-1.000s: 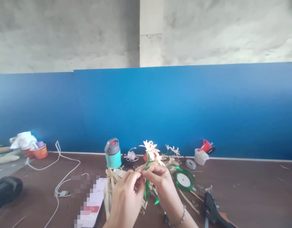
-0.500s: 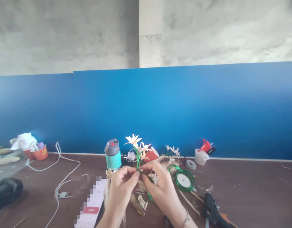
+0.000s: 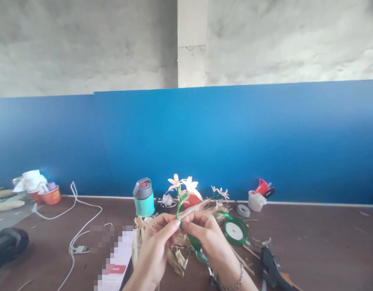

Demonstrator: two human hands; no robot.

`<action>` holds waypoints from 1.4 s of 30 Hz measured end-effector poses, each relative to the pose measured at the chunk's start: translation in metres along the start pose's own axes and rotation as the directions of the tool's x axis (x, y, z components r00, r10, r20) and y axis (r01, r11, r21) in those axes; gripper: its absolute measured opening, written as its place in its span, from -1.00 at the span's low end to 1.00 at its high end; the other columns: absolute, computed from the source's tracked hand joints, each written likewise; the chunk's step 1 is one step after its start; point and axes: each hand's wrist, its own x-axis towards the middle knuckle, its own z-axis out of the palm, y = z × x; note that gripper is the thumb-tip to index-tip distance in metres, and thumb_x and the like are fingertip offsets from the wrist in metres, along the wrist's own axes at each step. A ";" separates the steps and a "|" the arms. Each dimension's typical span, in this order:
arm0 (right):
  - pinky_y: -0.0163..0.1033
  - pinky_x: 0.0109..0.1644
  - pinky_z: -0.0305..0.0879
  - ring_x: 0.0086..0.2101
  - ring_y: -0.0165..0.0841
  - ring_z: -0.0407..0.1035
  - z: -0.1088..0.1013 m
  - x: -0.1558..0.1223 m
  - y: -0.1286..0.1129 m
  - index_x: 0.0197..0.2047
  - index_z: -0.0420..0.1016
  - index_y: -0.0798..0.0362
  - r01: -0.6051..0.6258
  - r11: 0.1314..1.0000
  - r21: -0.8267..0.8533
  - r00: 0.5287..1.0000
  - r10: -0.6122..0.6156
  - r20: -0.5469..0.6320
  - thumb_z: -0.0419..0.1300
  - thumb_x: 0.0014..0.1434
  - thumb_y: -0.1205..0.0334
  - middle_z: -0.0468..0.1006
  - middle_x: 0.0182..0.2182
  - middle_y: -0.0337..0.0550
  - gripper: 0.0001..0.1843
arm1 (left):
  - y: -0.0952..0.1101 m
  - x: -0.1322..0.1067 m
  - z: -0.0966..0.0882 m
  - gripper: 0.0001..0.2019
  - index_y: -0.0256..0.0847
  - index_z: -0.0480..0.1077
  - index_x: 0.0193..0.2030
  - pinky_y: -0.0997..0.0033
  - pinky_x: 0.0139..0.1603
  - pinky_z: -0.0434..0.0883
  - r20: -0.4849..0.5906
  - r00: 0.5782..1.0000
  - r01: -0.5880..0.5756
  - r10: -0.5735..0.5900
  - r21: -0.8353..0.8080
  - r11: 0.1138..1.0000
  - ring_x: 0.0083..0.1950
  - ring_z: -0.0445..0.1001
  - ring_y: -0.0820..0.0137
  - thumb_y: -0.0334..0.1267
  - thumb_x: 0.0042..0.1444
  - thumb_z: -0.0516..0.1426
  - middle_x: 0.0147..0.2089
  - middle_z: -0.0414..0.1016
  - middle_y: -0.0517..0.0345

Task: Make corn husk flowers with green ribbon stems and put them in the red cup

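Both my hands meet low in the middle of the view and pinch the green stem of a small handmade flower sprig [image 3: 182, 186] with pale cream and pink petals. My left hand [image 3: 156, 246] grips the stem from the left, fingers closed. My right hand [image 3: 209, 242], with a bracelet on the wrist, pinches the stem and a loose green ribbon [image 3: 194, 244] that trails down below the fingers. Dry straw-coloured husk strips [image 3: 174, 258] lie on the table under my hands.
On the brown table [image 3: 319, 242] stand a teal bottle [image 3: 144, 198], a green ribbon spool [image 3: 234, 230], a tape roll [image 3: 243, 210], a white cup with a red item [image 3: 256, 199], a black glue gun [image 3: 272, 268], a white cable [image 3: 80, 226] and red paper bowls [image 3: 48, 194]. A blue wall panel [image 3: 234, 137] backs it.
The sprig swung from right of centre to the left, then back upright between my hands. The green ribbon now hangs below my right hand. My hands stayed close together.
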 end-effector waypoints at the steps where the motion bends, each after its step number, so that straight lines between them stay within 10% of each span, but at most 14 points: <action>1: -0.31 -0.41 0.22 -0.50 -0.39 0.33 0.000 0.000 0.000 -0.52 0.44 0.13 0.023 0.999 -0.048 1.000 -0.024 -0.016 0.28 -0.08 0.15 0.45 -0.59 -0.22 -0.79 | -0.001 0.001 -0.001 -0.81 -0.28 0.44 -0.55 0.65 -0.58 0.11 0.011 1.000 0.003 -0.003 0.010 1.000 -0.62 0.16 0.64 -0.21 -0.18 0.31 -0.62 0.36 0.26; 11: -0.26 -0.36 0.22 -0.45 -0.30 0.36 0.007 -0.013 -0.007 -0.51 0.47 0.07 0.215 0.681 -0.700 0.921 -0.380 -0.087 0.10 -0.03 0.36 0.52 -0.52 -0.15 -0.86 | -0.003 0.003 -0.003 -0.84 -0.29 0.46 -0.48 0.60 -0.54 0.16 0.011 1.000 0.013 -0.013 0.077 0.997 -0.56 0.25 0.58 -0.25 -0.14 0.30 -0.54 0.42 0.20; 22: -0.39 -0.56 0.01 -0.67 -0.52 0.10 -0.003 0.000 -0.001 -0.62 0.45 0.12 -0.055 0.991 -0.120 0.997 0.049 -0.053 0.08 -0.19 0.41 0.32 -0.76 -0.35 -0.87 | -0.003 -0.001 -0.002 -0.83 -0.28 0.42 -0.53 0.65 -0.61 0.03 0.064 0.995 0.078 -0.075 -0.035 0.996 -0.62 0.15 0.65 -0.26 -0.16 0.31 -0.63 0.34 0.28; 28: -0.28 -0.13 0.24 -0.26 -0.34 0.38 -0.016 0.003 -0.003 -0.29 0.59 0.06 -0.012 0.989 0.151 0.989 -0.010 0.147 0.19 -0.05 0.36 0.57 -0.31 -0.15 -0.79 | 0.005 0.000 -0.003 -0.78 -0.28 0.38 -0.54 0.64 -0.63 -0.02 0.157 0.962 0.247 -0.224 -0.150 0.957 -0.66 0.13 0.68 -0.28 -0.22 0.34 -0.64 0.33 0.27; 33: -0.21 -0.07 0.27 -0.18 -0.28 0.39 -0.011 0.000 -0.002 -0.49 0.61 0.02 0.033 0.979 0.199 0.983 -0.068 0.172 0.33 -0.04 0.22 0.56 -0.25 -0.13 -0.93 | 0.008 -0.003 0.000 -0.74 -0.27 0.40 -0.50 0.63 -0.64 -0.07 0.183 0.915 0.382 -0.360 -0.109 0.918 -0.68 0.11 0.68 -0.27 -0.33 0.36 -0.66 0.30 0.29; 42: -0.26 -0.36 0.26 -0.49 -0.37 0.32 -0.002 -0.003 -0.004 -0.68 0.51 0.07 0.082 0.983 0.167 0.996 -0.088 0.033 0.40 -0.18 0.18 0.49 -0.58 -0.21 -0.78 | 0.008 -0.002 0.003 -0.77 -0.24 0.32 -0.62 0.54 -0.63 0.05 0.168 0.979 0.054 -0.115 0.333 0.941 -0.66 0.13 0.57 -0.19 -0.17 0.26 -0.69 0.22 0.32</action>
